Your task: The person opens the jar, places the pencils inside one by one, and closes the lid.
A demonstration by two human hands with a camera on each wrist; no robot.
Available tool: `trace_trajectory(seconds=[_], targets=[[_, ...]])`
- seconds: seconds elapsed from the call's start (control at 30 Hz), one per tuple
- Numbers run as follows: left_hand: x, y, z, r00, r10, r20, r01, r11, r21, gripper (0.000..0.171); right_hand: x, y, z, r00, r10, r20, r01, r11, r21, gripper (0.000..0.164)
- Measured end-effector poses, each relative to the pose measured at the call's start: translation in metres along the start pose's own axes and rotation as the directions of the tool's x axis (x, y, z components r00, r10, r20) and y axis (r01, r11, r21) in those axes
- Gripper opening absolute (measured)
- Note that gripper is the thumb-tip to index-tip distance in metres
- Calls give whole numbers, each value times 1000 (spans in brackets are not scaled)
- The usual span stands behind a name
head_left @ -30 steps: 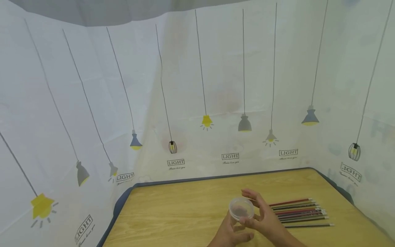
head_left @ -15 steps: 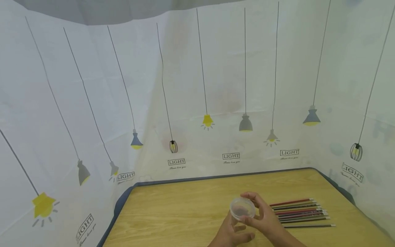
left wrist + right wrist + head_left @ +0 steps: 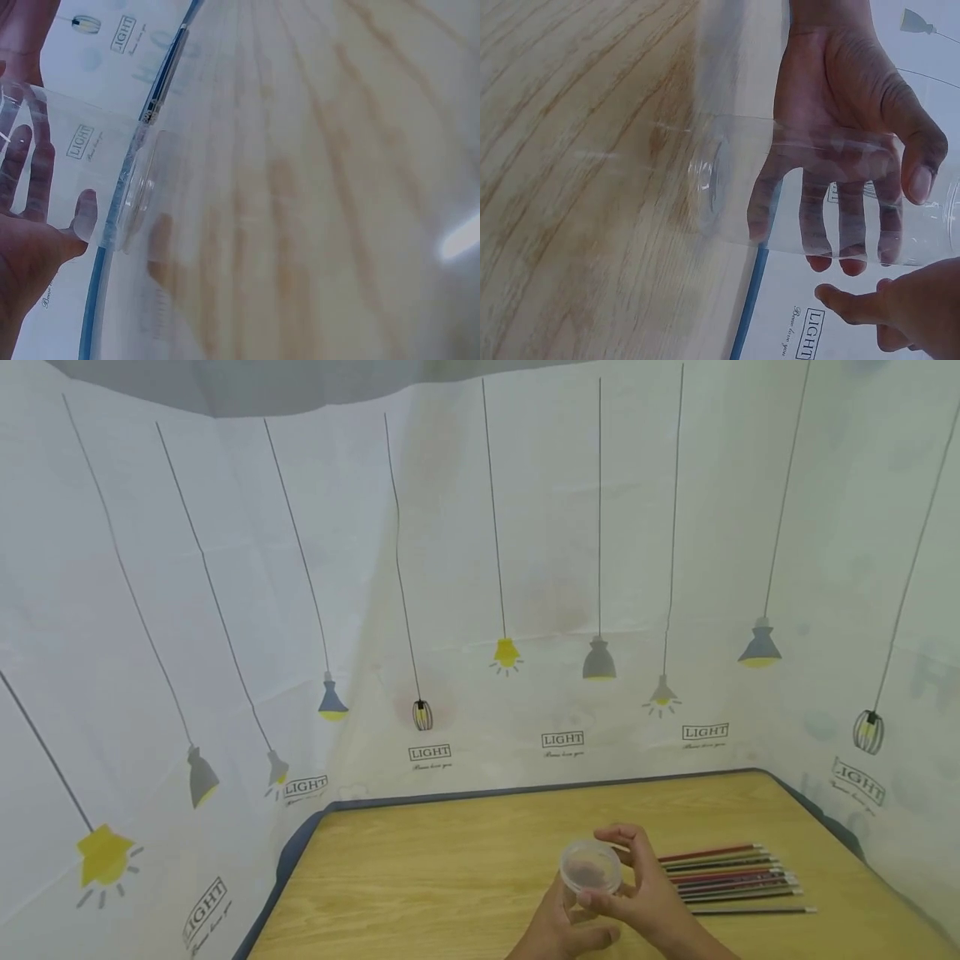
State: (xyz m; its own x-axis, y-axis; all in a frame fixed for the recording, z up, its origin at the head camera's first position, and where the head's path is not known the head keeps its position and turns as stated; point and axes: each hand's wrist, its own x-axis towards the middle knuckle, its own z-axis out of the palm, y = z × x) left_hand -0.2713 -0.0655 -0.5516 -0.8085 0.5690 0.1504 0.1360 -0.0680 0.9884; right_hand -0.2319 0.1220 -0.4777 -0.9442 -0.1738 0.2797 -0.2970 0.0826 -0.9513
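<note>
A clear plastic jar with a translucent round lid is held upright over the table, and fingers show through its wall. My left hand grips the jar's body from the left, with the fingers wrapped around it. At the top, my right hand has its thumb against the near side of the lid and its fingers curved around the far and right side. The index finger arches a little above the rim. In the left wrist view the jar's bottom end points toward the tabletop.
Several pencils with white ends lie side by side to the right, partly behind my right hand. The wooden table has a dark blue edge. White curtains printed with lamps surround it at the back and both sides.
The right hand's fingers came closer over the lid half a second ago and are now spread back from its rim. The left hand and the jar have stayed nearly in place.
</note>
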Motion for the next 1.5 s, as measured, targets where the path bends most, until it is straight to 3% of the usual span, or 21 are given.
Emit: trace_trajectory(seconds=[0.13, 0.5, 0.6, 0.77, 1.0, 1.17, 1.33, 1.5], targets=[[0, 0, 1, 1000, -4, 8, 4, 1000, -13, 91, 2, -1, 0, 1000, -1, -6, 1, 1000, -17, 73], [2, 0, 0, 1000, -9, -13, 9, 1000, 21, 96, 4, 5, -10, 987, -16, 157, 5, 998, 69, 64], [2, 2, 1, 1000, -9, -8, 9, 1000, 23, 94, 4, 4, -11, 984, -25, 176, 11, 997, 80, 70], [0, 3, 0, 1000, -7, 9, 7, 1000, -13, 91, 0, 0, -4, 996, -36, 79, 35, 999, 14, 82], [1, 1, 0, 1000, 15, 17, -16, 1000, 8, 90, 1, 0, 1, 999, 27, -19, -28, 997, -66, 71], [0, 0, 0, 1000, 4, 0, -4, 999, 38, 95, 3, 4, 0, 1000, -9, 11, 9, 999, -31, 67], [1, 0, 0, 1000, 15, 16, -16, 999, 37, 95, 2, 6, -5, 995, -47, 89, 44, 998, 40, 62], [2, -3, -1, 999, 23, 26, -24, 999, 22, 93, 0, 5, -5, 994, -45, 95, 43, 999, 24, 72]])
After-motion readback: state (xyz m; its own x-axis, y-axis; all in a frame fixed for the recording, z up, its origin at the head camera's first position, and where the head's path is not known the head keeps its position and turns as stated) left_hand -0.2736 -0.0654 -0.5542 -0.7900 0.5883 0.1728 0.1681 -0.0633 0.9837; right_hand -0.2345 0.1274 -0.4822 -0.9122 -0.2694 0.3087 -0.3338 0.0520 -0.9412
